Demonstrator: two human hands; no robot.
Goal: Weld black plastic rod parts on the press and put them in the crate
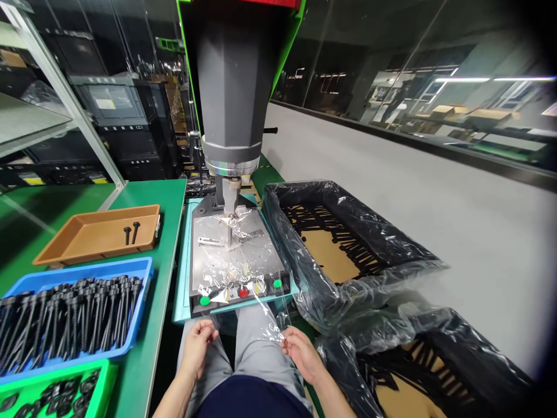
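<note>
A clear plastic bag or sheet stretches between my two hands, above my lap. Its thin, shiny film seems to reach up over the front of the press machine's metal base plate; its exact outline is hard to make out. My left hand is closed, with thumb and fingers pinching the film's left side. My right hand pinches the right side. Behind the film stands the machine's narrow tool tip, pointing down at a small fixture on the plate. Green buttons and a red one line the plate's front edge.
At left, a brown tray holds two black bolt-like parts. A blue tray holds many long black ties, and a green bin holds small black parts. Plastic-lined black crates with cardboard and black parts stand at right.
</note>
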